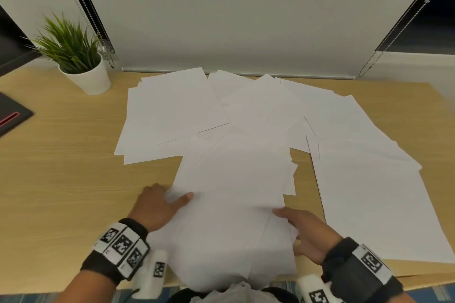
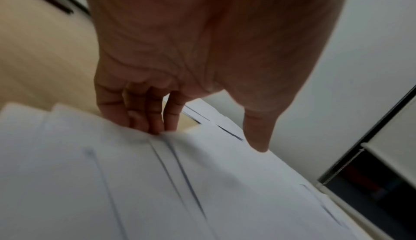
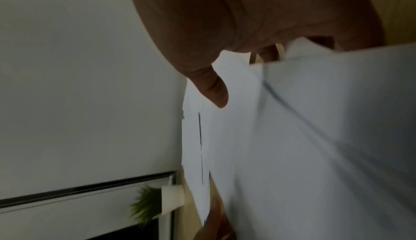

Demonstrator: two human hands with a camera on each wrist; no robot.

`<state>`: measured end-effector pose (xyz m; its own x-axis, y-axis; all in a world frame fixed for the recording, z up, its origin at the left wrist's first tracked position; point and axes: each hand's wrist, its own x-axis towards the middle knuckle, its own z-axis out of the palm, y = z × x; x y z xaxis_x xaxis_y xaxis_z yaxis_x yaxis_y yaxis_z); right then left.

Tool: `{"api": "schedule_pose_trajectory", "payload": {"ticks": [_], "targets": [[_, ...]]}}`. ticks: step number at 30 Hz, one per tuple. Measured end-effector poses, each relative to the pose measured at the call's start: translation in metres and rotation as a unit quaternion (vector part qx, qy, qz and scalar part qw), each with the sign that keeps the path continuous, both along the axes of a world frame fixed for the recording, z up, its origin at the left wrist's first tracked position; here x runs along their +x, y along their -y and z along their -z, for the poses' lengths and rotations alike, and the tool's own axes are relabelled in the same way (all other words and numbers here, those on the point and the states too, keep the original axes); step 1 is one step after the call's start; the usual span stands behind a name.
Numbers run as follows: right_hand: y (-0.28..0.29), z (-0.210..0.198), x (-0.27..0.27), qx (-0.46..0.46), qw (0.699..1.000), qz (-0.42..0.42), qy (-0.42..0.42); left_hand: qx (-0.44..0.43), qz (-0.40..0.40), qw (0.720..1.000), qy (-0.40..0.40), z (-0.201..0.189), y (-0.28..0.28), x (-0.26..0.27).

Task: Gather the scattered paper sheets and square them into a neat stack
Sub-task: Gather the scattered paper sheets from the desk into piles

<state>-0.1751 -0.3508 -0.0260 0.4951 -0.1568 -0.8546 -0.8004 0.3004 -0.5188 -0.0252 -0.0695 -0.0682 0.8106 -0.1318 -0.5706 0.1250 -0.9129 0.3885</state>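
Observation:
Many white paper sheets lie scattered over a wooden desk point(image 1: 61, 167). A loose, uneven bundle of sheets point(image 1: 234, 204) sits at the near middle, its lower end hanging over the front edge. My left hand point(image 1: 167, 197) grips its left edge, thumb on top and fingers point(image 2: 146, 119) curled at the edge of the bundle point(image 2: 135, 181). My right hand point(image 1: 293, 222) holds the right edge, thumb point(image 3: 216, 90) over the sheets point(image 3: 315, 155) and fingers hidden beneath. More overlapping sheets lie at the back left point(image 1: 172, 110), back middle point(image 1: 258, 106) and right point(image 1: 369, 192).
A potted plant point(image 1: 86, 76) in a white pot stands at the back left corner. A dark flat object point(image 1: 12, 115) with a red stripe lies at the left edge. Roller blinds with bead chains point(image 1: 369, 66) hang along the wall behind the desk.

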Motion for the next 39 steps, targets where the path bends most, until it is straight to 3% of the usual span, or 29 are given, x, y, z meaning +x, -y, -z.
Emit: {"api": "schedule_pose_trajectory", "payload": {"ticks": [5, 9, 14, 18, 22, 25, 29, 34, 36, 39], "targets": [[-0.005, 0.000, 0.013, 0.000, 1.000, 0.010, 0.021, -0.062, -0.021, 0.998, -0.022, -0.008, 0.014, -0.001], [0.005, 0.002, 0.003, -0.075, 0.997, 0.017, 0.008, -0.063, -0.068, 0.996, -0.006, -0.010, 0.008, 0.005], [-0.003, 0.022, 0.013, -0.127, 0.992, -0.002, 0.013, -0.090, -0.059, 0.993, -0.050, -0.007, 0.037, -0.004], [0.002, 0.020, 0.034, -0.134, 0.990, 0.028, 0.037, -0.026, -0.029, 0.999, -0.012, -0.002, 0.051, -0.002], [0.025, 0.012, 0.035, -0.128, 0.988, 0.055, 0.065, -0.081, -0.085, 0.993, 0.028, -0.003, 0.051, 0.009], [0.040, 0.016, 0.029, -0.220, 0.974, 0.012, 0.058, -0.156, -0.156, 0.975, -0.005, -0.003, 0.044, 0.015], [0.031, 0.025, 0.018, -0.299, 0.949, -0.095, 0.039, -0.203, -0.158, 0.966, -0.030, 0.000, 0.044, 0.013], [0.016, 0.030, 0.003, -0.440, 0.856, -0.271, 0.029, -0.226, -0.140, 0.963, -0.043, -0.003, 0.045, 0.009], [0.019, 0.031, 0.001, -0.459, 0.849, -0.258, 0.038, -0.229, -0.135, 0.962, -0.057, -0.004, 0.040, 0.011], [0.034, 0.030, -0.002, -0.460, 0.866, -0.191, 0.040, -0.227, -0.125, 0.963, -0.071, 0.001, 0.030, 0.019]]}}
